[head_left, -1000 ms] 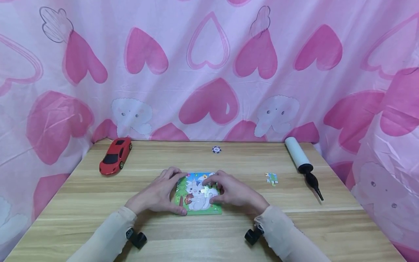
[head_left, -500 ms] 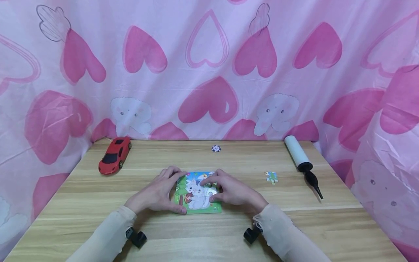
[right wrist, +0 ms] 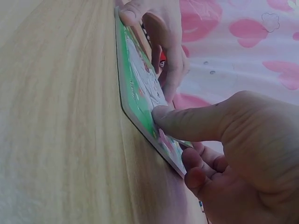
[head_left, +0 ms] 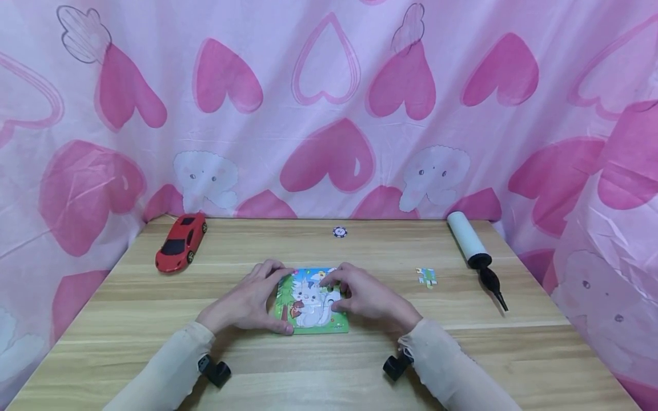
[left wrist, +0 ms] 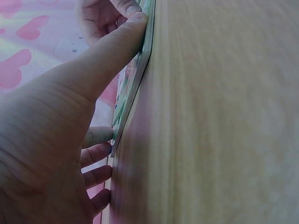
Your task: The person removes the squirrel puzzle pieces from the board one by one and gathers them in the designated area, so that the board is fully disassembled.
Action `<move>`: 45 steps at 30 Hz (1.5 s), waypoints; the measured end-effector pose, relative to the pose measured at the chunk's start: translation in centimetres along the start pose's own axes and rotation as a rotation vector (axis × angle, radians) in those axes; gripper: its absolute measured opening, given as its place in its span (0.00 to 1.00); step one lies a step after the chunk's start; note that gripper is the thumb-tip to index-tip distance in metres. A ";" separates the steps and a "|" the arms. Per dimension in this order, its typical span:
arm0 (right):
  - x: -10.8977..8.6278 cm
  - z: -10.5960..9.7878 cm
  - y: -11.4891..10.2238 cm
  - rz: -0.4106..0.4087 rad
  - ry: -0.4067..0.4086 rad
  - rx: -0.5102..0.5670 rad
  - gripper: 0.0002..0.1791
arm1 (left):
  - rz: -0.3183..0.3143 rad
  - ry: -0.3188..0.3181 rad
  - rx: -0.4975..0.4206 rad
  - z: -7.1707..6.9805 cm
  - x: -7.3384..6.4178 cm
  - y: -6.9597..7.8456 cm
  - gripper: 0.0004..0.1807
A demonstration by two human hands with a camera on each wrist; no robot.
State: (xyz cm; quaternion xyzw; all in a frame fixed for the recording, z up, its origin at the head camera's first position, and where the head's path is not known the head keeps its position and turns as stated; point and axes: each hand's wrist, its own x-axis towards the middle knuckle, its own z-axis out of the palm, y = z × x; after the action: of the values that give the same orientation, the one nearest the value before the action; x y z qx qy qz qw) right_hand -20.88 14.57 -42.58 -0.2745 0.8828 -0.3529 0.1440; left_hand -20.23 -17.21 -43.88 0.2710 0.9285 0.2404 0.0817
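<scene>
A jigsaw puzzle [head_left: 312,319] showing a white squirrel lies flat on the wooden table, in its thin green-edged board. My left hand [head_left: 252,301] grips the board's left side, thumb on the near corner and forefinger at the far edge. Over the right part of the picture, my right hand [head_left: 370,294] pinches a puzzle piece [right wrist: 183,143] between thumb and fingers, low against the board. Most of that piece is hidden by the fingers. In the right wrist view, the right thumb tip lies on the puzzle surface.
Loose joined puzzle pieces [head_left: 426,277] lie to the right. A poker chip [head_left: 340,232] sits at the back, a red toy car [head_left: 181,242] at the back left, and a white hand pump [head_left: 470,242] at the back right. A heart-patterned curtain [head_left: 329,165] hangs behind the table.
The right hand has shifted the piece slightly right from the middle of the picture and stays low over the puzzle. My left hand keeps its hold on the board.
</scene>
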 end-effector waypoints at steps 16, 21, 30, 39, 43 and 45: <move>0.1 -0.2 -0.2 -0.011 0.017 -0.018 0.26 | 0.000 0.004 0.006 0.0 0.0 -0.1 0.69; 0.4 0.0 -0.3 -0.039 0.019 -0.073 0.25 | 0.003 0.004 0.010 -0.1 -0.1 -0.1 0.69; 0.3 0.3 0.2 -0.046 0.060 -0.113 0.26 | 0.027 0.011 0.013 -0.1 0.0 -0.1 0.68; -0.2 -0.2 0.0 0.032 0.097 0.021 0.27 | 0.023 0.007 0.016 -0.2 0.0 0.0 0.69; -0.5 -0.8 -0.1 0.052 0.115 0.037 0.26 | 0.018 0.007 0.019 -0.2 0.0 0.0 0.69; -0.5 -1.1 -0.1 0.045 0.123 0.033 0.26 | 0.019 0.008 0.019 -0.1 0.0 0.1 0.69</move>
State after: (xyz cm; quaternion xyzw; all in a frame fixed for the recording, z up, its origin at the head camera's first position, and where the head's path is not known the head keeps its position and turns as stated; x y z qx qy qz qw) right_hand -20.91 15.39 -41.67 -0.2297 0.8900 -0.3805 0.1018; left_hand -20.21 -17.25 -43.73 0.2794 0.9285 0.2334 0.0731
